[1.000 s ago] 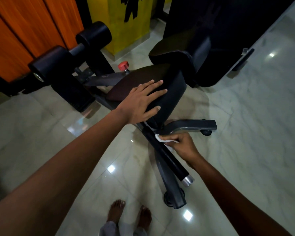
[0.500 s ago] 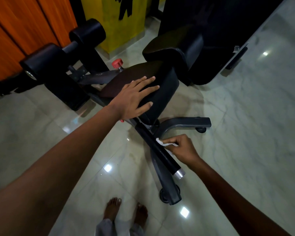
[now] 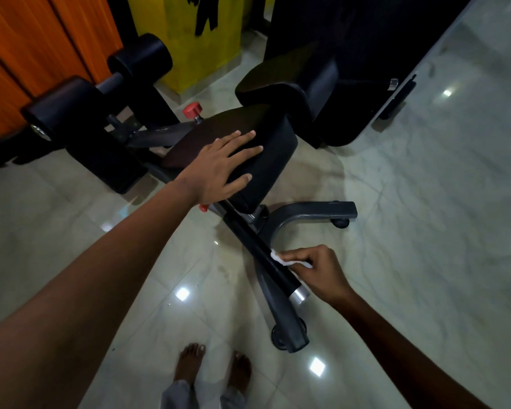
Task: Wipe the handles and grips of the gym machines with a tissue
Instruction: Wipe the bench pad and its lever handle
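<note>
Two hands are working: our left hand (image 3: pixel 219 169) is lying spread flat on the seat (image 3: pixel 266 146) at centre, while our right hand (image 3: pixel 322 273), pinching the tissue (image 3: pixel 279 258), is sliding lower along the handle (image 3: pixel 260 252) than a second ago, nearing its silver cap (image 3: pixel 299 295), so this grip is nearly done.

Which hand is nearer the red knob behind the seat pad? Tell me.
Left. The left hand lies flat on the seat pad, just in front of the red knob; the right hand is down at the handle.
</note>
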Motion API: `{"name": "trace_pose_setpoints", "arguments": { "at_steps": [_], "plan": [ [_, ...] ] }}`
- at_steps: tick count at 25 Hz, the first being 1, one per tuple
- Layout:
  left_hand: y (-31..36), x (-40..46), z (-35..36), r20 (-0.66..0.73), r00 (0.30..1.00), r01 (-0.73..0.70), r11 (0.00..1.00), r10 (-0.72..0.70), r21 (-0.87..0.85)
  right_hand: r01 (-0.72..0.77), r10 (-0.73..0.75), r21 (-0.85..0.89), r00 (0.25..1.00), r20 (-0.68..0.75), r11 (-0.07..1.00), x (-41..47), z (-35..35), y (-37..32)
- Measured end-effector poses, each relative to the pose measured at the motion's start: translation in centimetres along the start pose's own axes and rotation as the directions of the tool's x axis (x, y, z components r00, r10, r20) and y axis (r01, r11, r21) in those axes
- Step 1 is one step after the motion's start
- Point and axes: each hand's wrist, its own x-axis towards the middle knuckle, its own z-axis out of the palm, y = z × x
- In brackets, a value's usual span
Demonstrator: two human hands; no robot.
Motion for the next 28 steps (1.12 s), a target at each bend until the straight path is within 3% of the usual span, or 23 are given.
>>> {"name": "trace_pose_setpoints", "arguments": {
  "at_steps": [6,10,14,19,23,26,28],
  "plan": [
    [0.1,-0.1,0.0,-0.018,1.000,0.003,1.000,-0.003,-0.002,-0.050,0.051,-0.107,0.999,0.010,0.993,-0.5,-2.3,0.5],
    [0.4,-0.1,-0.1,-0.018,1.000,0.008,1.000,-0.008,-0.001,-0.113,0.113,0.001,0.988,-0.109,0.994,2.1,0.7,-0.3],
    [0.3,-0.1,0.1,-0.028,1.000,0.013,1.000,-0.013,-0.003,-0.181,0.194,0.099,0.971,-0.138,0.978,7.0,3.6,-1.0],
    [0.0,0.0,0.4,-0.059,0.998,0.000,1.000,0.001,0.005,-0.219,0.244,0.124,0.937,-0.249,0.968,11.9,6.2,-0.1],
    [0.0,-0.1,0.3,-0.066,0.998,-0.002,1.000,0.002,-0.002,-0.222,0.257,0.167,0.937,-0.235,0.961,13.3,7.0,0.5],
    [0.0,0.0,0.4,-0.052,0.999,-0.008,1.000,0.008,-0.003,-0.121,0.095,-0.068,0.949,-0.300,0.990,10.3,5.8,0.1],
    [-0.1,0.0,0.4,-0.053,0.999,-0.004,1.000,0.003,-0.003,0.066,-0.181,-0.337,0.930,-0.321,0.939,7.1,5.5,-0.8]
  ]
}}
